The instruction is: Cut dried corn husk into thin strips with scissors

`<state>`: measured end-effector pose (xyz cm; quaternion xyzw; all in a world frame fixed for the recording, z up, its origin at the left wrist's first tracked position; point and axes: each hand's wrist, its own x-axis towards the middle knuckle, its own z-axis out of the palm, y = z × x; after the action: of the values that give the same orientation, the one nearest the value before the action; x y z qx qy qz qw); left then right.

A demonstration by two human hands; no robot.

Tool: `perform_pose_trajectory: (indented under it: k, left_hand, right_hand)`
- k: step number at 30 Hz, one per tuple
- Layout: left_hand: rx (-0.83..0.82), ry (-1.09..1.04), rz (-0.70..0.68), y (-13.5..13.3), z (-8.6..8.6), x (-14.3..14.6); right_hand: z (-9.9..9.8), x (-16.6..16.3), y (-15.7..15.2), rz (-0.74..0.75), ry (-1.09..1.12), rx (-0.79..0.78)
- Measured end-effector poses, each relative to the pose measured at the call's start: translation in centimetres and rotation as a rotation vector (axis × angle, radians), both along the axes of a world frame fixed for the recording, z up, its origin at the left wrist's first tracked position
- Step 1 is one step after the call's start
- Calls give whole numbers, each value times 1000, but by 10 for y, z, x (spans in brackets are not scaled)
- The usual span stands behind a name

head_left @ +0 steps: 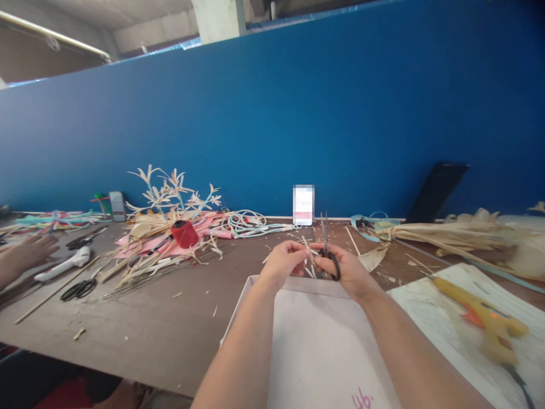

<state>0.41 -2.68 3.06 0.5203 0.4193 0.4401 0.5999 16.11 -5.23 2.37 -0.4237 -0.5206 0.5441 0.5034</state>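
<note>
My right hand (347, 268) is closed on a pair of black-handled scissors (327, 250), fingers through the loops and blades pointing up. My left hand (284, 261) pinches a thin pale straw strip (307, 249) right beside the blades. Both hands hover over the far edge of a pale sheet of card (319, 341) lying on the brown table (162, 335).
A yellow glue gun (481, 315) lies on paper at the right. Dried straw bundles (447, 236) sit beyond it. At the left are a red thread spool (184, 233), straw flowers (170, 193), black scissors (79, 289), a white tool (63, 266) and another person's hand (25, 253).
</note>
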Motion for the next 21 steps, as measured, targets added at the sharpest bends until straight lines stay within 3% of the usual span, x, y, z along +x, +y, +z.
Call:
perform_pose_trajectory:
  k: [4,8,14,21]
  left_hand:
    - [31,48,-13,-1,-2,1]
    - [4,-33,137,1,2,-1]
    - [5,-212,314,8,4,-4]
    - [63,-346,342,9,1,-3]
  right_hand:
    - [-1,0,2,-50,-25,13]
    - [0,-1,2,-118,-82,3]
    - [1,-5,-2,64,-339,-50]
    - [2,-9,-5,102,-460,-14]
